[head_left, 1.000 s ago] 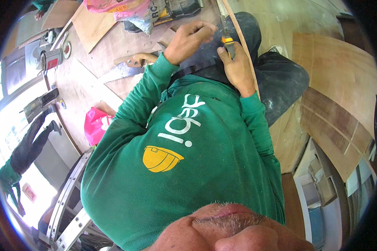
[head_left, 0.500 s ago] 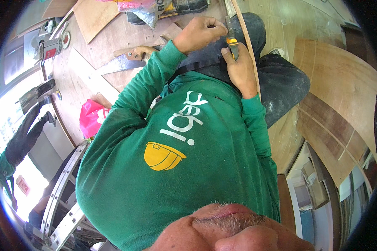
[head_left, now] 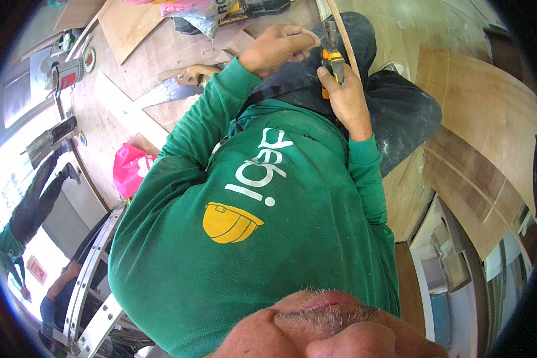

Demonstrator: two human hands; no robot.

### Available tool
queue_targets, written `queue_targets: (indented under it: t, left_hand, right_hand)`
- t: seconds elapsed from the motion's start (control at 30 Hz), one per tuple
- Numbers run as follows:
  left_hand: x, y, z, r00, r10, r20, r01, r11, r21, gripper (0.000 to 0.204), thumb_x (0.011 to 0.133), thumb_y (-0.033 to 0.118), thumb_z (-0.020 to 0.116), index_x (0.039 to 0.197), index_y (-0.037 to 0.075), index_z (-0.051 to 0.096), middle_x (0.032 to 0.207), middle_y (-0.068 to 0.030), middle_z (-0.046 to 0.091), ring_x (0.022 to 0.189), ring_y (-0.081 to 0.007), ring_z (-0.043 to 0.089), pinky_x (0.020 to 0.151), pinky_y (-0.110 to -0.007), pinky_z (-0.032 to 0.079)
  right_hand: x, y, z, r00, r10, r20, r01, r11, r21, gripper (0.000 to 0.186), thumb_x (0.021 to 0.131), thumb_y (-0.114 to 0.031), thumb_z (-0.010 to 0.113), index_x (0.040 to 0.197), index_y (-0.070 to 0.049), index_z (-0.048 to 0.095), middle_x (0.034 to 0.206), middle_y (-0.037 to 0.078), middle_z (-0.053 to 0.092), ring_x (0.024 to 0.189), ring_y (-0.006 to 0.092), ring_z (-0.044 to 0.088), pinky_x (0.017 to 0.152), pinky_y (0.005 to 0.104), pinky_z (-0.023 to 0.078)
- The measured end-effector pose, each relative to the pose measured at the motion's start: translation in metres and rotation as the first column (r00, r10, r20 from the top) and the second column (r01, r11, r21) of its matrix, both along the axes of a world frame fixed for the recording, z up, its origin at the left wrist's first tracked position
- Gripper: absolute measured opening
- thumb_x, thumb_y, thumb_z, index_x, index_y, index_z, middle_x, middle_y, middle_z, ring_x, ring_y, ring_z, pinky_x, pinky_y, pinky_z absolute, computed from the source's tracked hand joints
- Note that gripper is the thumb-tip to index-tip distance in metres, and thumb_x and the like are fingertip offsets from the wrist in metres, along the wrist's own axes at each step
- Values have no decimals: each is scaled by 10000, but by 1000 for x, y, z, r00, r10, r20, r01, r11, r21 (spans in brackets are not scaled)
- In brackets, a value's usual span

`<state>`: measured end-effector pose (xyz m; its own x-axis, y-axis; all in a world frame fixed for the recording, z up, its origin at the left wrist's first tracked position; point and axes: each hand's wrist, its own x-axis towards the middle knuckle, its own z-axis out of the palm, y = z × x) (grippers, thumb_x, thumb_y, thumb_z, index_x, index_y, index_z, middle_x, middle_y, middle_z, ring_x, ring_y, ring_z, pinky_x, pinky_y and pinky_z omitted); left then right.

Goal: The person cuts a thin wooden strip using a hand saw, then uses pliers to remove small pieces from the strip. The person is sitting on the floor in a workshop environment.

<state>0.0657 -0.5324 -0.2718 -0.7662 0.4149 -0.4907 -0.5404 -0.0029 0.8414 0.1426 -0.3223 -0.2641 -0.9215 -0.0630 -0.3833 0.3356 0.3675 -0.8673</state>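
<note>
My right hand [head_left: 349, 102] is closed around a bladed hand tool with a yellow-and-grey handle [head_left: 335, 62]; its dark flat blade points away from me. A thin wooden strip [head_left: 342, 37] runs beside the tool, its near end disappearing at my right fingers. My left hand [head_left: 279, 49] is to the left of the blade, thumb and fingertips pinched together. Something small and pale may be at those fingertips, but I cannot make it out. Both hands are over my dark trousers [head_left: 403, 113], where my legs are folded on the floor.
A handsaw [head_left: 172, 90] lies left of my left forearm, near a white board [head_left: 125, 107]. Pink bag [head_left: 131, 169] and paint can [head_left: 69, 75] are farther left. Thin plywood sheets [head_left: 477, 113] lie at right. An aluminium ladder [head_left: 92, 268] and other people [head_left: 36, 209] show at left.
The blade has turned and shows more of its flat side. The strip no longer shows along my right wrist. My left hand has shifted slightly left, its fingers still pinched.
</note>
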Motion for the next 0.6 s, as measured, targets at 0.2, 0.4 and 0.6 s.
queue_targets:
  t: [0.2,0.4,0.6]
  left_hand:
    - [-1,-1,-3,1000,4,20,-4,1000,-2,257,1043,250,677,1177,40,740,1037,6,711,873,-93,619,799,-240,517]
    - [-2,2,0,1000,-28,14,29,999,-44,266,1028,266,693,1171,49,752,1021,15,721,851,-76,617,765,-222,504]
    - [-3,-1,4,994,-97,-59,87,986,-145,277,1013,292,714,1151,57,765,977,36,716,820,-60,609,722,-214,476]
  right_hand:
    - [1,0,5,1000,24,-5,-24,1000,2,437,1009,-339,718,1216,45,693,1133,245,672,1049,403,658,958,454,498]
    - [1,-4,10,998,37,-43,-33,997,72,455,1001,-352,721,1172,68,686,1092,261,658,1039,442,644,939,485,494]
    - [3,-6,1,986,99,-136,-73,980,183,463,991,-364,721,1103,83,672,1095,287,651,1045,484,627,919,525,488]
